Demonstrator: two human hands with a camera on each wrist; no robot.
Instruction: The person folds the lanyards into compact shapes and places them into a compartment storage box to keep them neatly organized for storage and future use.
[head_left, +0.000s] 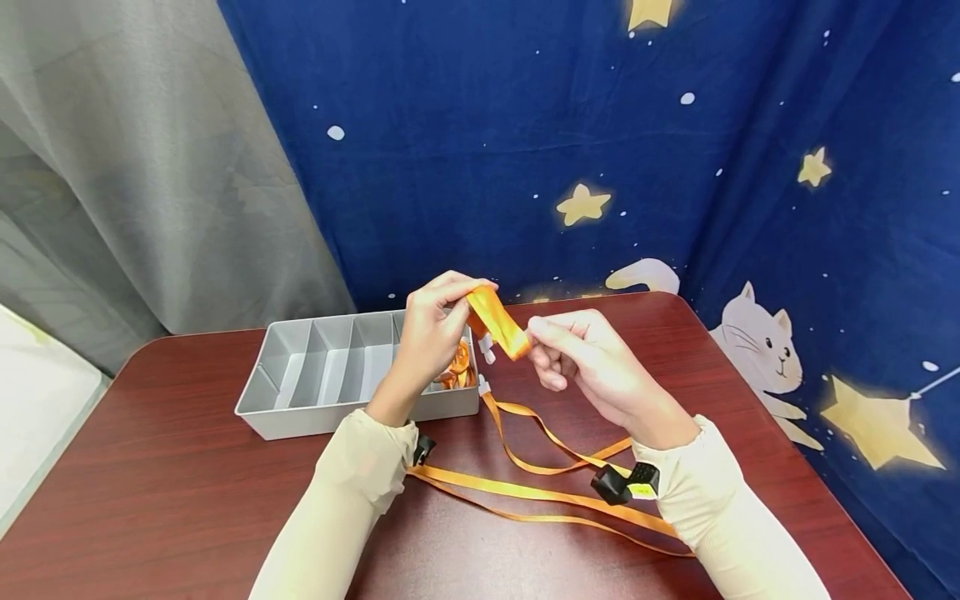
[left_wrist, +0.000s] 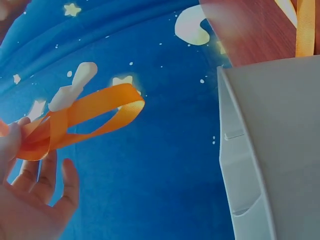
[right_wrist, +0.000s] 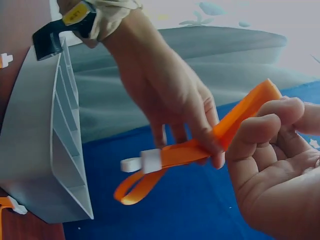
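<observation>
An orange lanyard (head_left: 498,323), folded into a short band, stretches between the two hands above the right end of the grey box. My left hand (head_left: 435,321) pinches it between thumb and fingers. At its other end, my right hand (head_left: 588,358) holds the fold at the fingertips, with the remaining fingers curled below. A white plastic clip (right_wrist: 151,161) hangs from the lanyard on the left hand's side, beside a small orange loop (right_wrist: 132,190). In the left wrist view, the lanyard (left_wrist: 100,107) loops out beyond the left hand (left_wrist: 35,200).
The grey divided box (head_left: 307,421) stands at the back of the brown table (head_left: 187,500). Bundled orange lanyards (head_left: 459,371) lie in its right end compartment. More orange lanyards (head_left: 540,492) spread over the table beneath the arms, one with a white clip (head_left: 483,386) by the box.
</observation>
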